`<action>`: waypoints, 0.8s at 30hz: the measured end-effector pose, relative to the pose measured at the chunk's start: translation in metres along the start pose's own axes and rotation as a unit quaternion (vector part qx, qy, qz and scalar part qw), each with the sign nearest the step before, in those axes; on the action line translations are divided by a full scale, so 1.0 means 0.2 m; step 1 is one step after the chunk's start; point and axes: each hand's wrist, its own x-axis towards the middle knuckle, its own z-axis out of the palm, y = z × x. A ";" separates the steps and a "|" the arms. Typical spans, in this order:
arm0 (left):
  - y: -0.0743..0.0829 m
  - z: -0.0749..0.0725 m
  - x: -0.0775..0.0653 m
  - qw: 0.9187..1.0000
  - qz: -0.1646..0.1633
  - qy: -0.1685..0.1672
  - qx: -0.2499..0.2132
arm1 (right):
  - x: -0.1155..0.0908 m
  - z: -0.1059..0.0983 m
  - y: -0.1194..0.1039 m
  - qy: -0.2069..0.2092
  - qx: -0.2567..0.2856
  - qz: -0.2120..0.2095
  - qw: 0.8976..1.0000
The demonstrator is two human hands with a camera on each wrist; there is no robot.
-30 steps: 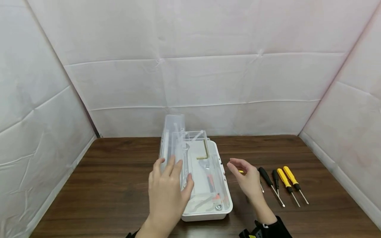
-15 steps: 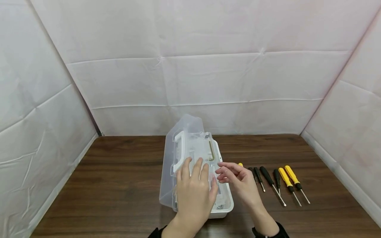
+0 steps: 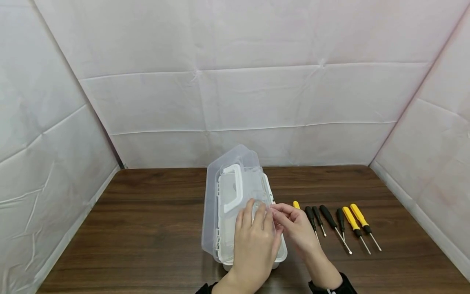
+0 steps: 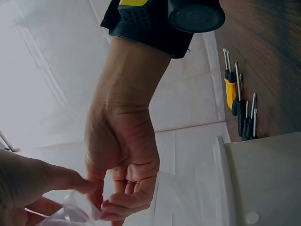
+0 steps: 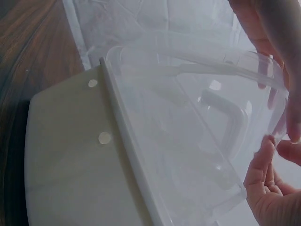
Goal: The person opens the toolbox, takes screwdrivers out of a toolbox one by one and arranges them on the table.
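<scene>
A white toolbox (image 3: 280,255) stands mid-table with its clear lid (image 3: 211,212) tilted partly down over it. On the lid is a white carrying handle (image 3: 238,185). My left hand (image 3: 254,245) lies over the lid; in the right wrist view its fingers show through the clear plastic, with the thumb at the edge. From the right side, my right hand (image 3: 299,230) pinches the lid's edge between thumb and fingertips, close beside the left thumb. The right wrist view shows the lid standing at an angle above the white base (image 5: 70,155).
To the right of the toolbox several screwdrivers lie in a row, among them a yellow one (image 3: 351,218) and a large black one (image 3: 328,215). The brown wooden table (image 3: 147,224) meets white cloth walls (image 3: 257,98) at the back and sides.
The lid has swung from upright on the left to the right, over the toolbox. My left hand moved right with it. My right hand came leftward to the lid's edge and pinches it.
</scene>
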 end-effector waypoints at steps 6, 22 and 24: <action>-0.07 -0.03 0.01 0.988 0.000 -0.033 -0.150 | 0.01 -0.04 -0.01 -0.001 0.018 0.041 0.999; -0.63 -0.02 -0.10 0.867 -0.283 -0.243 -0.331 | 0.02 -0.17 -0.06 -0.077 -0.146 0.078 0.983; -0.63 0.00 -0.11 0.851 -0.292 -0.245 -0.362 | 0.01 -0.18 -0.06 -0.087 -0.187 0.073 0.976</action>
